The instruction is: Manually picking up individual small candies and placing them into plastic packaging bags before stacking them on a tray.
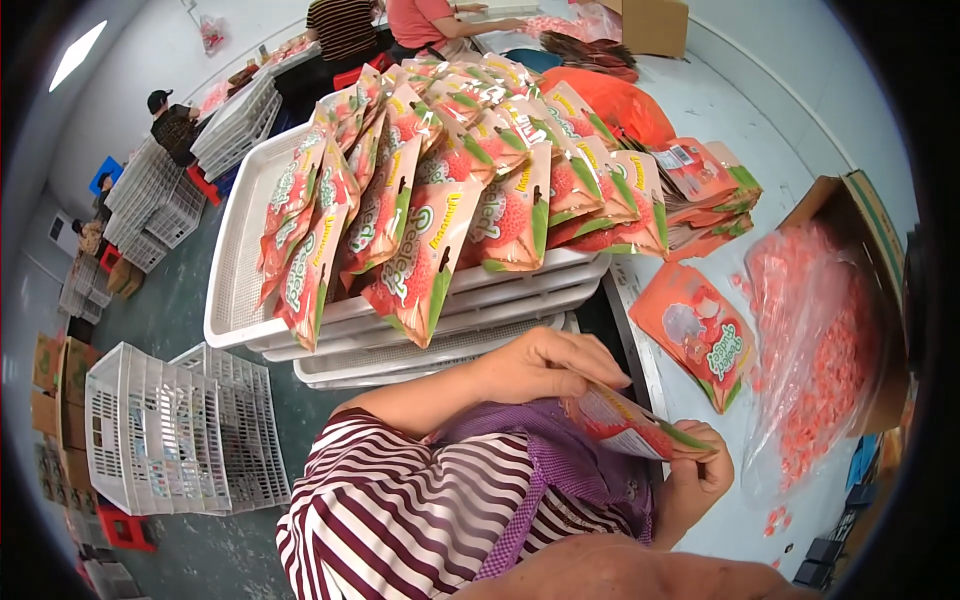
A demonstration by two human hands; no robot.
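Between my two hands is a pink and green candy pouch (625, 425), tilted close in front of my purple apron. My left hand (560, 362) grips its upper end with the fingers closed over the edge. At the green end, my right hand (704, 462) pinches the pouch between thumb and fingers. Another pink pouch (695, 335) lies flat on the white table, just beyond my hands. To the left, a stack of white trays (235, 290) bears many similar pouches (425, 255) standing in rows. Whether the held pouch is filled cannot be seen.
A clear bag of pink wrapped candies (815, 350) spills from a cardboard box (885, 260) at the right. Flat pouches (705, 195) lie piled beside the trays. White crates (160, 430) stand on the green floor. Several people work at the back, one in a pink shirt (420, 25).
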